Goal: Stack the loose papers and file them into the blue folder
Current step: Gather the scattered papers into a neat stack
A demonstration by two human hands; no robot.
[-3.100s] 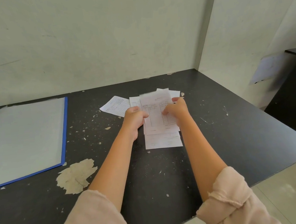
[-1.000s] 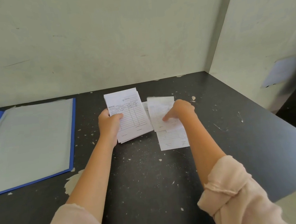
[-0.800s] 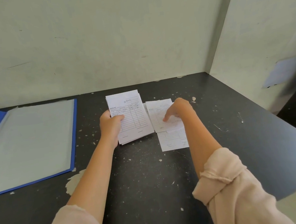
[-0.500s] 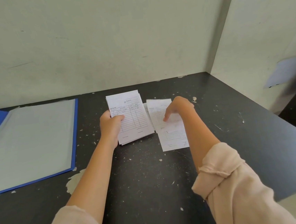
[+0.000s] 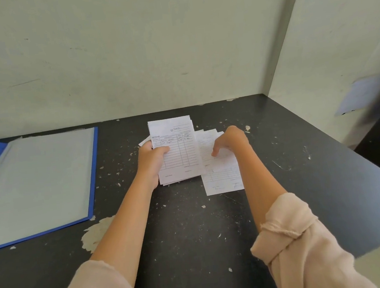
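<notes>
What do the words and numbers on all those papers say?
"NOTA NO." is printed on the top sheet of the stack held in the left hand.
The handwriting in that sheet's table and header is too small to read.
The print on the loose papers under the right hand is too blurred to read.
The blue folder shows no text.

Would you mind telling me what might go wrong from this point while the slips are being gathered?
1. The stack is pinched only at its left edge by the left hand, so sheets may fan or slip out.
2. The right hand fingertips press overlapping loose slips; several could lift together or crease.
3. The blue folder lies far left, so carrying risks spilling.
</notes>
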